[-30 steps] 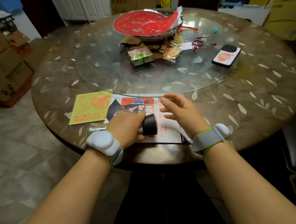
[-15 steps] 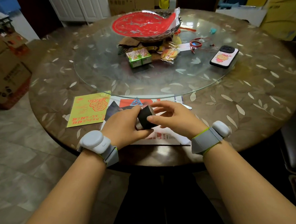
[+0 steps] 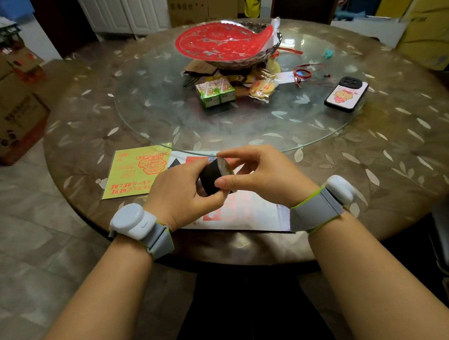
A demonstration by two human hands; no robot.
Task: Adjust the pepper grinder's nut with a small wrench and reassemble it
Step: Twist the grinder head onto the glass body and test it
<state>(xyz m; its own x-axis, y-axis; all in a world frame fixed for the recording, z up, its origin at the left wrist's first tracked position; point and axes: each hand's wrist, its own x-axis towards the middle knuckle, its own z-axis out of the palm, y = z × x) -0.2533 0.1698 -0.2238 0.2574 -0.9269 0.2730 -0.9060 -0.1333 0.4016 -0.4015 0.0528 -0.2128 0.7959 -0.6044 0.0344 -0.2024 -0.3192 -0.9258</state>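
The pepper grinder [image 3: 212,177] shows as a short black cylinder with a clear rim at its right end, held sideways just above the table's near edge. My left hand [image 3: 183,194] wraps around its left part and hides the rest of the body. My right hand [image 3: 260,172] pinches the clear rim between thumb and forefinger. No wrench or nut is visible.
Under my hands lie a printed sheet [image 3: 246,213] and a yellow leaflet [image 3: 137,171] on the round table [image 3: 389,166]. The glass turntable [image 3: 163,110] carries a red-covered basket [image 3: 224,43], green cartons [image 3: 215,93], snacks and a phone [image 3: 345,97]. Cardboard boxes [image 3: 10,118] stand left.
My left hand lifted the grinder and turned its end toward the right. My right hand, open a second ago, has closed its fingers on the grinder's rim.
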